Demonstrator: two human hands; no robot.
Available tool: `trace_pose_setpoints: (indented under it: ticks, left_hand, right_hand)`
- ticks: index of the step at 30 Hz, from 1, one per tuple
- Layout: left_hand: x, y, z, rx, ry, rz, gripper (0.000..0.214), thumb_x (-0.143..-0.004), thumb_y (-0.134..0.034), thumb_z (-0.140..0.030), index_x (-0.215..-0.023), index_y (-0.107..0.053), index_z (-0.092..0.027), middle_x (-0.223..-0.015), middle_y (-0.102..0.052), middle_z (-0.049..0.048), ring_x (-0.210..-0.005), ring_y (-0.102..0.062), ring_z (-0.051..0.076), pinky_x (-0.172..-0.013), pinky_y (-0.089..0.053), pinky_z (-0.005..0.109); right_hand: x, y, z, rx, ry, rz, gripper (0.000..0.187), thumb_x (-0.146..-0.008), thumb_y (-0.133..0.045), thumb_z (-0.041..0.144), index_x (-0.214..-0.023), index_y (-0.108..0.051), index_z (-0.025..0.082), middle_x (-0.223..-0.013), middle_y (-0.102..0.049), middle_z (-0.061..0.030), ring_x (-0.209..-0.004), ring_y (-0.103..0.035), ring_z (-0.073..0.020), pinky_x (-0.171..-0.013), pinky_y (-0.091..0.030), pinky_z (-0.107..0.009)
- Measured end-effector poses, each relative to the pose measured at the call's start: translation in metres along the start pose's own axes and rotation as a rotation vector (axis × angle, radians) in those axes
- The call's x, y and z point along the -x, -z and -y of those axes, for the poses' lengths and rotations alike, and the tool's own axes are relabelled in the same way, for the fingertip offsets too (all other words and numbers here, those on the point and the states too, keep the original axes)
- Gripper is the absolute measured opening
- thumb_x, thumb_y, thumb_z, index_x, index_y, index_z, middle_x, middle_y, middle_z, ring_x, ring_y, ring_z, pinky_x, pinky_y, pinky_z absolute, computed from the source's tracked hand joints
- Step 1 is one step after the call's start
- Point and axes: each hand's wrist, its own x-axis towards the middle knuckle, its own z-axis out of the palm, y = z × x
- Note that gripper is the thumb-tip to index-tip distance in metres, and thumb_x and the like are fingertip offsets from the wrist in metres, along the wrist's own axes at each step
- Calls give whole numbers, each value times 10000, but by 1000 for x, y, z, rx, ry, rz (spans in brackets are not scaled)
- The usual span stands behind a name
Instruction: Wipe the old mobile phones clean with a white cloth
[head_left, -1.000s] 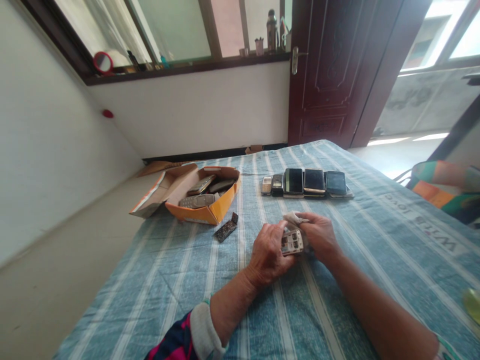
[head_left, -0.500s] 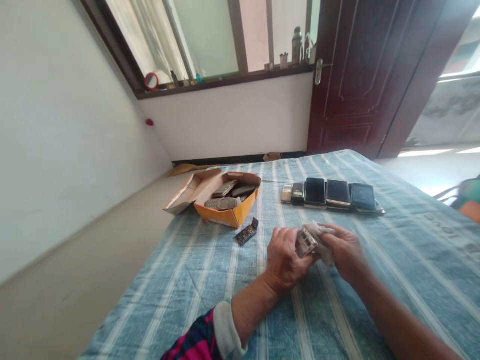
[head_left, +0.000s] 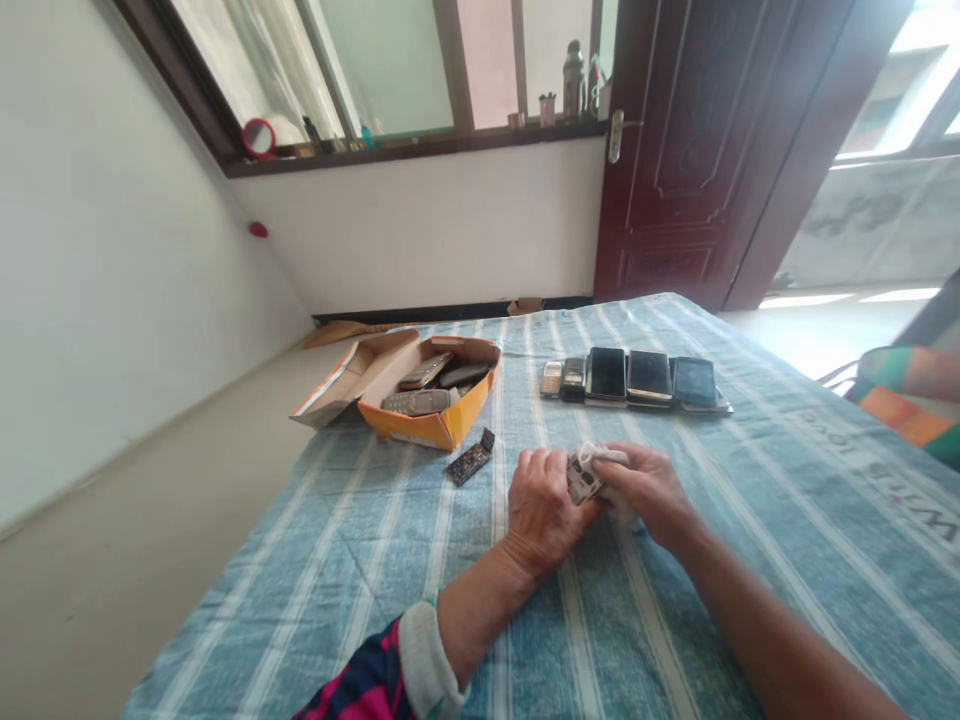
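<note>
My left hand (head_left: 543, 505) is closed round a small pale phone body (head_left: 582, 478) with dark square openings in its face. In my right hand (head_left: 654, 492) is a crumpled white cloth (head_left: 616, 500), pinched by the fingers and pressed against the upper right side of the phone body. Both hands are just above the striped bedspread, close together. A dark circuit board (head_left: 469, 463) with a raised end lies to the left of my left hand. The lower part of the phone body is hidden by my fingers.
An orange cardboard box (head_left: 431, 430), lid folded back, holds several old phones (head_left: 418, 402). Beyond my hands, a row of phones (head_left: 606, 375) lies side by side on the blue striped bedspread (head_left: 360, 560). A dark red door (head_left: 690, 150) stands behind.
The camera view has turned slightly, so the whole scene sits further left. My right hand has moved the cloth a little across the upper edge of the phone body.
</note>
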Motion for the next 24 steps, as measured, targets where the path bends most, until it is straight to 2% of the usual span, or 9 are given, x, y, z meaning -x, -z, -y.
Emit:
trace_pose_setpoints:
  ticks: [10, 18, 24]
  left_hand:
    - [-2, 0, 2, 92, 23, 103, 446, -625, -757, -488, -864, -577, -158, -817, -631, 74, -795, -559, 257, -701, -461, 371]
    - [-2, 0, 1, 130, 54, 148, 459, -616, -773, -477, -886, -585, -157, -847, -644, 76, -831, -571, 266, -742, -466, 373]
    - [-8, 6, 4, 173, 49, 161, 503, -604, -785, -477, -927, -595, -142, -855, -651, 71, -829, -586, 250, -748, -469, 353]
  right_hand:
    - [-2, 1, -2, 0, -77, 4, 231, -667, -696, 334, -774, -733, 132, -617, -632, -16, -548, -522, -121, -494, -381, -228]
    - [-4, 3, -7, -5, -56, 80, 204, -666, -727, 345, -711, -673, 153, -628, -605, 7, -570, -518, -113, -510, -383, -222]
    - [-7, 3, -13, -44, -65, 63, 179, -664, -729, 313, -682, -659, 150, -611, -583, 10, -557, -504, -109, -501, -366, -225]
